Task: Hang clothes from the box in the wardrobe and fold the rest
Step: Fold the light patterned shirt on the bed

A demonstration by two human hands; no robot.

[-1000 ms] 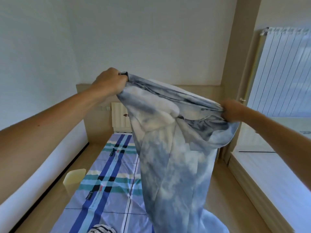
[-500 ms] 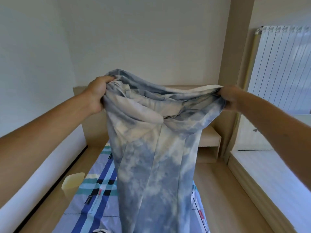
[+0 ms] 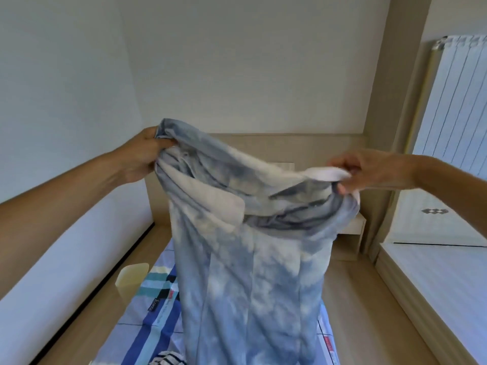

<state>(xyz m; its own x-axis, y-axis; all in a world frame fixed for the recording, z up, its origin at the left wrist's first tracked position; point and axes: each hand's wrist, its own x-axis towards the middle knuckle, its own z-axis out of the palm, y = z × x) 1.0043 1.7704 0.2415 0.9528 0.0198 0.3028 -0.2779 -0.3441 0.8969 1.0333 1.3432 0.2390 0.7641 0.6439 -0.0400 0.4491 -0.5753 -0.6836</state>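
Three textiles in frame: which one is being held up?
The blue-white mottled shirt: left hand and right hand grip its top edge and it hangs. The checked sheet lies flat; the striped garment rests on it.

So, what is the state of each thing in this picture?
blue shirt: held up, hanging loose, bunched at the top
left hand: grips the shirt's top edge
right hand: grips the shirt's top edge
checked sheet: spread flat below the shirt
striped cloth: lying on the sheet, partly cut off
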